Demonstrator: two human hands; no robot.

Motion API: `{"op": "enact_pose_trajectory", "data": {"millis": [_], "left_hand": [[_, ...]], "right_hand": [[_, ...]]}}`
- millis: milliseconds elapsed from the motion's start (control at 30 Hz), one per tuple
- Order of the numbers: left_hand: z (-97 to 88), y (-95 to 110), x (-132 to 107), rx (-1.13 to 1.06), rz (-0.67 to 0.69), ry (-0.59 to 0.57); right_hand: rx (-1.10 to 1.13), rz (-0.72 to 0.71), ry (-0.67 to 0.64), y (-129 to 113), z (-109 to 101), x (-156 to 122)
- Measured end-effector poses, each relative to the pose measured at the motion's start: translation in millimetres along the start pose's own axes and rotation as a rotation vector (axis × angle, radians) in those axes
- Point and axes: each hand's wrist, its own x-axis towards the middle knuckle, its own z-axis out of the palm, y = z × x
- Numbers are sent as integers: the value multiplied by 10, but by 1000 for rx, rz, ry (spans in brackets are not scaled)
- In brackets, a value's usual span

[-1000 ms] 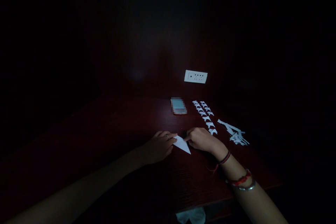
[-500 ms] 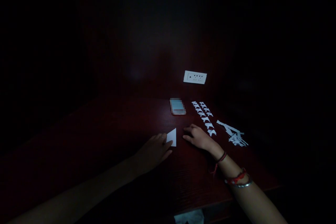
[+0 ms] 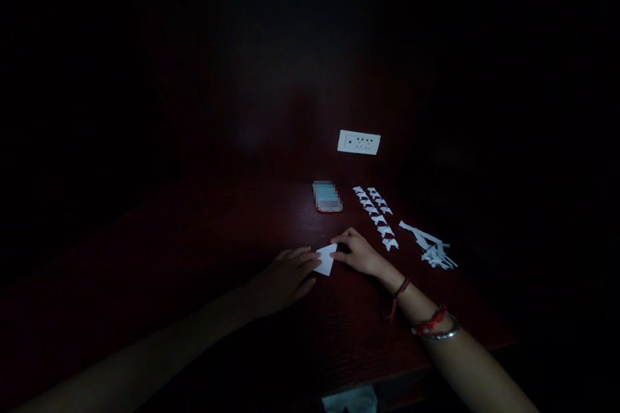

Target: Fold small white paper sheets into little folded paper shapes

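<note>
A small piece of folded white paper [image 3: 327,261] lies tilted on the dark red table between my hands. The stretched fingers of my left hand [image 3: 285,277] rest over its left edge, with the thumb apart below. My right hand [image 3: 359,253] has its thumb and forefinger pinched at the paper's upper right corner. Red cords and a silver bangle circle the right wrist and forearm. Much of my left hand is in shadow.
Beyond my right hand lie rows of small folded white paper pieces [image 3: 378,221]. Right of them is a heap of paper strips [image 3: 438,257]. A blurred phone [image 3: 327,197] lies ahead, below a wall socket [image 3: 359,142]. The table's front edge [image 3: 378,377] is near me.
My right hand has moved slightly left and taken hold of the paper's corner. The paper has turned and shifted a little right; my left fingers have straightened over it.
</note>
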Motion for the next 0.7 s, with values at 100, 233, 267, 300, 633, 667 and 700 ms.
{"op": "enact_pose_trajectory", "data": {"millis": [100,233,267,300,633,667,700], "left_hand": [[-13,3,6,5,11,-8],[-18,1,18,7,15,-11],[-22,3,21,4,14,-8],[-27,5,25,0,15,-4],[-11,-5,43,14,-3,6],[-6,-8,44,21,-1,6],[-3,-10,46,27,3,7]], "right_hand": [[-1,15,-2,-25,-28,-1],[11,13,9,-85,-64,-4],[31,-3,14,-102,-68,-5],[52,-15,24,-120,-70,-7],[168,-60,87,-236,-77,-16],[182,-100,67,-244,-86,-19],[192,-134,48,-251,-96,-22]]}}
